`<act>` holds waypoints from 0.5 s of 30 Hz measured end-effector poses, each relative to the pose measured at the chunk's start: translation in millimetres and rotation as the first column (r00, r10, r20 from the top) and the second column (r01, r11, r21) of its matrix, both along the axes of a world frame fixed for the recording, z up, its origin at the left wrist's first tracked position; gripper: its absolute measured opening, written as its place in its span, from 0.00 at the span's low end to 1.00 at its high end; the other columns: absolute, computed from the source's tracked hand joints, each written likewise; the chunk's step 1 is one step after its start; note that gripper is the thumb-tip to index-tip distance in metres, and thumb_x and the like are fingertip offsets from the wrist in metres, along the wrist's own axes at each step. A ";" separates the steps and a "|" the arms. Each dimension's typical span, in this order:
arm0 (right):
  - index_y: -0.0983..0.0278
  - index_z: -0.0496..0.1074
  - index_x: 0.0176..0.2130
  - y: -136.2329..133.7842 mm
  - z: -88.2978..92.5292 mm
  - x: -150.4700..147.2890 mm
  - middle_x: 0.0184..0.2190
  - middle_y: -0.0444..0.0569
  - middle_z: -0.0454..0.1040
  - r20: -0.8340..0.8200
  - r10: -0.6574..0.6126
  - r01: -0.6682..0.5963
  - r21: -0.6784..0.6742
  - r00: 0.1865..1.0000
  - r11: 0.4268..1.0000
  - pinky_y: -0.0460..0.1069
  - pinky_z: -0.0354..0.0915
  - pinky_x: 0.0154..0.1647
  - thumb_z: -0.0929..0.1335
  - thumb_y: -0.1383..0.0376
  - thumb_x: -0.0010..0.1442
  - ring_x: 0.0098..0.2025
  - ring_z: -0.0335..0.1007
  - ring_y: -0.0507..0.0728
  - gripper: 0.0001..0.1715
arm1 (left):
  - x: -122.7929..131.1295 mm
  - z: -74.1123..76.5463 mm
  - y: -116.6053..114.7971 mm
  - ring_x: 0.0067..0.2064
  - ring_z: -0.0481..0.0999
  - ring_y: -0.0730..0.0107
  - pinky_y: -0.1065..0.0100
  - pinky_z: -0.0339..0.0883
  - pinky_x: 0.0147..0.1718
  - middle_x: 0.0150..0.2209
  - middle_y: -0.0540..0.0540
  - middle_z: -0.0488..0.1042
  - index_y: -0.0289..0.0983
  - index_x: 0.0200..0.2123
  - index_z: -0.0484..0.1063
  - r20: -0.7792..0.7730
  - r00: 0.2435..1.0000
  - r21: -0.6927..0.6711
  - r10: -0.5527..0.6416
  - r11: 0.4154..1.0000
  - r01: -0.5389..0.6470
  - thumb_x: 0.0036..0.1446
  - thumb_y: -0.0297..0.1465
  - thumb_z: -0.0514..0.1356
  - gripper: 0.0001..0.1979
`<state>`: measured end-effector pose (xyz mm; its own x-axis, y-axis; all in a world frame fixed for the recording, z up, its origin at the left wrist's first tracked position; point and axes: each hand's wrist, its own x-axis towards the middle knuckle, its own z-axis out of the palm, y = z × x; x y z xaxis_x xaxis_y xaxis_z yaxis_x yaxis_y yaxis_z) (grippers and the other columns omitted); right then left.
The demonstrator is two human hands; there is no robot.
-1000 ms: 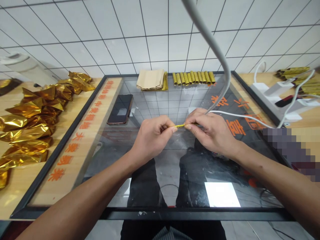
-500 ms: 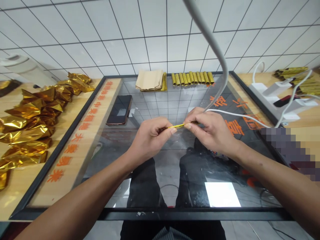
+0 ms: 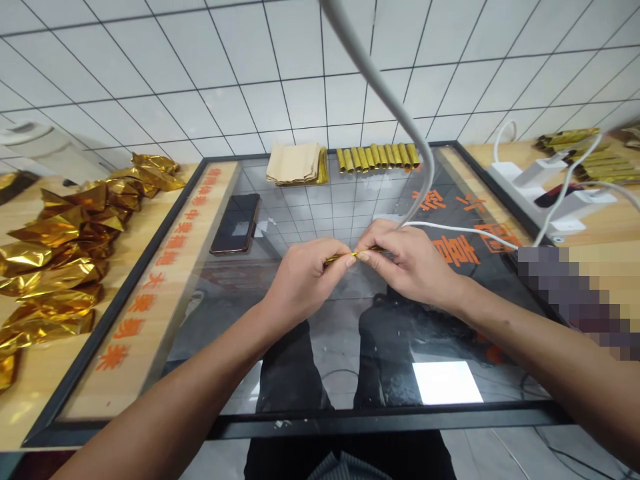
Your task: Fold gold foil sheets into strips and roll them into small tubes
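Between my two hands is a thin strip of gold foil paper (image 3: pixel 355 254), held level above the glass tabletop (image 3: pixel 340 333). My left hand (image 3: pixel 313 270) pinches one end between thumb and fingers. At the other end my right hand (image 3: pixel 395 250) pinches it the same way, and the fingertips of both hands nearly meet. Most of the strip is hidden by my fingers. Behind my hands, a row of small gold foil tubes (image 3: pixel 377 157) lies along the back edge of the glass. Beside it sits a stack of beige paper sheets (image 3: pixel 293 163) with gold foil showing at its side.
A phone (image 3: pixel 235 223) lies on the glass at left. Crumpled gold foil pieces (image 3: pixel 65 233) cover the wooden surface further left. At right stand a white power strip with plugs (image 3: pixel 545 193) and more gold rolls (image 3: pixel 605 163). A thick grey cable (image 3: pixel 385 93) hangs down behind my right hand.
My hands have drawn closer together, so less of the gold foil shows between them. The whole view has shifted slightly.
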<state>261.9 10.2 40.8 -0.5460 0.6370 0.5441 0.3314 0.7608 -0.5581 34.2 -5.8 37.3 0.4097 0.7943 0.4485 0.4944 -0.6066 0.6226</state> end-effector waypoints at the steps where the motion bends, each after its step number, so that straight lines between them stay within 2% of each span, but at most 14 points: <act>1: 0.61 0.77 0.41 0.2 -0.3 -0.2 0.36 0.47 0.79 0.003 0.000 0.000 0.003 1.000 1.000 0.53 0.67 0.42 0.68 0.66 0.74 0.39 0.75 0.57 0.07 | -0.3 -0.4 -0.3 0.28 0.71 0.75 0.70 0.59 0.30 0.27 0.54 0.77 0.38 0.32 0.78 -0.026 1.000 0.027 -0.001 1.000 0.001 0.69 0.27 0.63 0.10; 5: 0.60 0.78 0.43 1.1 -0.6 -0.8 0.38 0.46 0.81 -0.042 -0.048 0.045 -0.078 0.998 0.996 0.53 0.69 0.45 0.72 0.63 0.73 0.42 0.77 0.58 0.03 | -3.6 -2.0 -1.5 0.29 0.74 0.73 0.70 0.62 0.31 0.28 0.52 0.80 0.39 0.34 0.80 -0.010 1.000 0.085 0.029 0.996 -0.028 0.69 0.27 0.63 0.10; 9: 0.59 0.78 0.41 2.2 0.0 -0.7 0.37 0.45 0.81 -0.106 -0.127 0.101 -0.221 0.986 0.970 0.52 0.70 0.44 0.76 0.62 0.68 0.40 0.77 0.58 0.05 | -6.7 -1.0 -1.5 0.30 0.76 0.72 0.70 0.65 0.32 0.29 0.52 0.82 0.39 0.35 0.81 0.059 0.996 0.016 0.074 0.997 -0.075 0.69 0.29 0.63 0.09; 15: 0.61 0.79 0.37 1.2 1.7 -2.5 0.34 0.44 0.79 -0.166 -0.156 0.090 -0.349 0.974 0.933 0.51 0.68 0.40 0.76 0.61 0.66 0.37 0.74 0.56 0.06 | -4.4 -0.8 -1.3 0.28 0.74 0.72 0.70 0.63 0.29 0.27 0.53 0.80 0.39 0.33 0.81 0.091 0.992 -0.045 0.084 0.996 -0.080 0.68 0.31 0.64 0.09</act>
